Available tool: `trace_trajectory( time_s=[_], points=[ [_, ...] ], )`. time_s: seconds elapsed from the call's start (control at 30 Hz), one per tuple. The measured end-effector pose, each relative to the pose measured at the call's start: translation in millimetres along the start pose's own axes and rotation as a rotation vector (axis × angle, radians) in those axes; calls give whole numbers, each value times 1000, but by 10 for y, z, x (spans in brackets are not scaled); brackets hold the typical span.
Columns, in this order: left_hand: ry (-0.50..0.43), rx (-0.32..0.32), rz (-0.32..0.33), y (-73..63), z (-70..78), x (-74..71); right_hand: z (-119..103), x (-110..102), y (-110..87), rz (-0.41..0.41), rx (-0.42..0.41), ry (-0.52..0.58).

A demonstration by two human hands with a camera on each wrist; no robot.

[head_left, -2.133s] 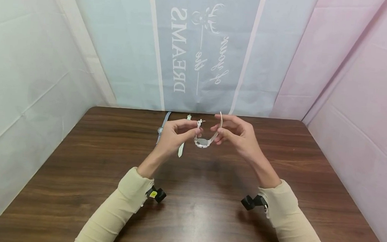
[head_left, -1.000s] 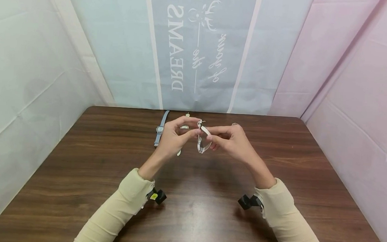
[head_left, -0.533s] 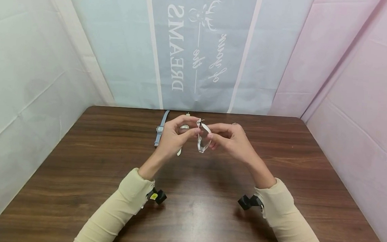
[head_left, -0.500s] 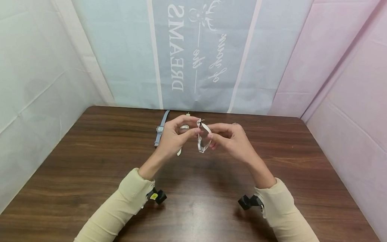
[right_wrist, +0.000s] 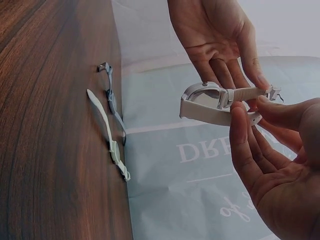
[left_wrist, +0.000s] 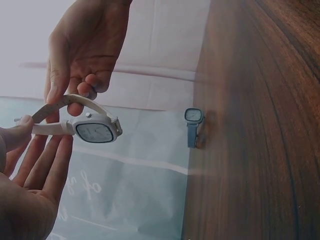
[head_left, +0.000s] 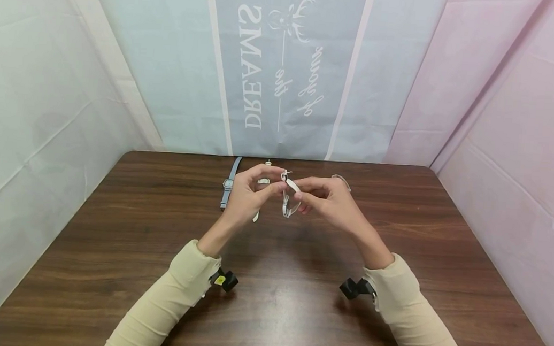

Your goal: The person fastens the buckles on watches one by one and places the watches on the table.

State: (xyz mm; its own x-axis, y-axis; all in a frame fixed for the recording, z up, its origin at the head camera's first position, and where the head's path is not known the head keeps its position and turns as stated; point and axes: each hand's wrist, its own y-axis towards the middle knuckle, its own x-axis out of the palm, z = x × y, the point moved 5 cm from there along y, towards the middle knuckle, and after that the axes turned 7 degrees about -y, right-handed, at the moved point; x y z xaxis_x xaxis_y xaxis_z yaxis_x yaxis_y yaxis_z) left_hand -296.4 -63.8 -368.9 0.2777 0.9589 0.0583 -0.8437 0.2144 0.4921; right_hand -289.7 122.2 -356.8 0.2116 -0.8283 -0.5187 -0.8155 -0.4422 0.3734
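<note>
Both hands hold a white-strapped wristwatch above the table, its case hanging below the fingers. My left hand pinches the buckle end of the strap between thumb and fingers. The free strap end is in the thumb and fingers of my right hand, close to the buckle, so the strap bends into a loop. In the left wrist view the watch's squarish dial shows. From the right wrist view I see the metal buckle standing out past the left fingertips; the strap tip does not visibly pass through it.
A blue watch and a pale-strapped watch lie left of centre near the table's back edge, the pale one partly behind my left hand. Another watch with a blue-grey strap lies behind my right hand. Cloth walls enclose the wooden table.
Since two seconds ago my right hand has moved left, bringing the free strap end to the buckle and closing the strap into a loop. During the last half second the hands barely shift.
</note>
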Motion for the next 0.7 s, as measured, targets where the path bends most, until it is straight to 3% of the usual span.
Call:
trace_trajectory(
  time_s=[0.7],
  points=[
    [-50, 3, 17, 0, -27, 0, 31, 8, 21, 24, -20, 84]
  ],
)
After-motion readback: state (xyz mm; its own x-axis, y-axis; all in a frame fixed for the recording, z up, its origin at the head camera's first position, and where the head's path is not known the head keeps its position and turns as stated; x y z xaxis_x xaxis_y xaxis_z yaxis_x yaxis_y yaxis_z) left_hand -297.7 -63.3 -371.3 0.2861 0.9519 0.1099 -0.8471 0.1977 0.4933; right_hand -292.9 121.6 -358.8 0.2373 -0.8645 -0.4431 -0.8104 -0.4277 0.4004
